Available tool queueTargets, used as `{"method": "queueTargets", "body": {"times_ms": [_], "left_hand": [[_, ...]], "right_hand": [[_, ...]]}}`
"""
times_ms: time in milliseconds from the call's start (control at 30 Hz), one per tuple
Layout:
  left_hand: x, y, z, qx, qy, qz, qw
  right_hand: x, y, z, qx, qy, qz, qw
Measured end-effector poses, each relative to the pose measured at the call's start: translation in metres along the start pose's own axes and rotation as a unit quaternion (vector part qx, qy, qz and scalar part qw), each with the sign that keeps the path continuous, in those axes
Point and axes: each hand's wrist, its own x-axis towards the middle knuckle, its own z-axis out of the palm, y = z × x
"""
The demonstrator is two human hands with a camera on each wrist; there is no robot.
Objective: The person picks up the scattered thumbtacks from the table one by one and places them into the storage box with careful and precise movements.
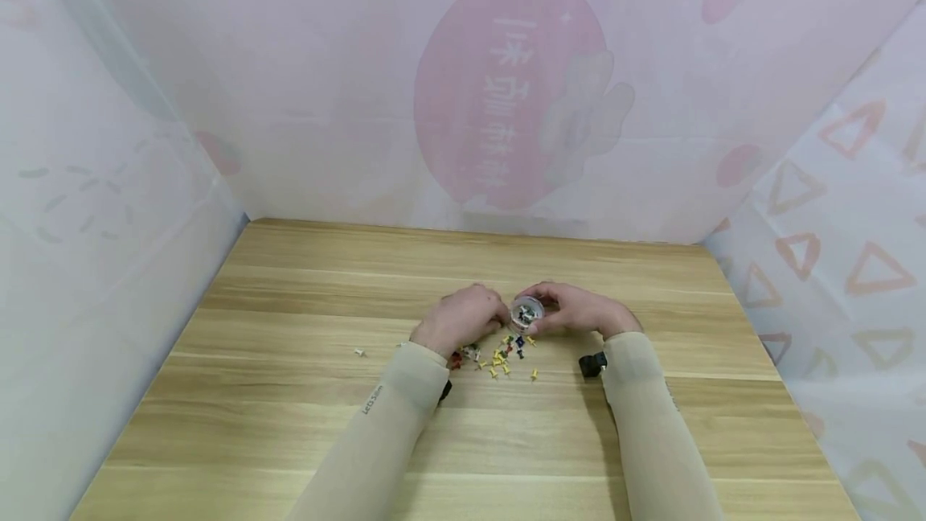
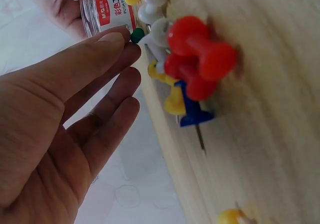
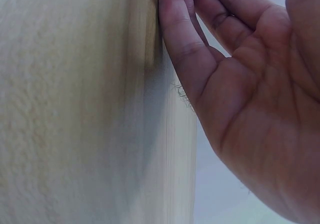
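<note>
My right hand [image 1: 579, 309] holds a small clear round jar [image 1: 515, 328] from its right side, fingers and thumb round its wall. Several push pins [image 1: 526, 314] lie inside it. A red and white label [image 2: 114, 7] shows on the jar in the left wrist view. Close to the jar's left side is my left hand [image 1: 466, 316], its thumb and forefinger pinching a green push pin [image 2: 137, 35] at their tips. Right by that hand lie white pins [image 2: 152, 13], red pins [image 2: 202, 47] and a blue pin [image 2: 192, 107].
Yellow pins [image 1: 499, 358] are scattered on the wooden table [image 1: 325, 441] in front of the jar. One white pin [image 1: 359, 353] lies apart at the left. Pale printed sheets [image 1: 347, 143] stand along the table's back and sides.
</note>
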Motion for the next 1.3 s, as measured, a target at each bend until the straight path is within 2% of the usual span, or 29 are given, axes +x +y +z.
{"method": "queueTargets", "body": {"times_ms": [200,700,933,1133,1300], "left_hand": [[-0.001,0.000,0.001,-0.002,0.004,-0.013,0.9999],[-0.001,0.001,0.002,0.017,0.012,-0.022,0.9996],[0.000,0.002,-0.003,0.009,0.033,-0.024,0.9991],[0.002,0.007,-0.006,0.022,0.064,-0.004,0.9977],[0.004,0.015,-0.005,0.014,0.084,0.002,0.9964]], "right_hand": [[0.000,0.000,0.000,-0.006,0.001,-0.008,1.000],[-0.002,0.000,0.001,0.000,0.002,-0.006,1.000],[-0.001,0.001,0.000,-0.001,0.003,-0.006,1.000],[0.000,0.002,0.000,0.002,0.002,-0.005,1.000],[-0.002,0.002,0.000,0.004,0.002,0.001,1.000]]}}
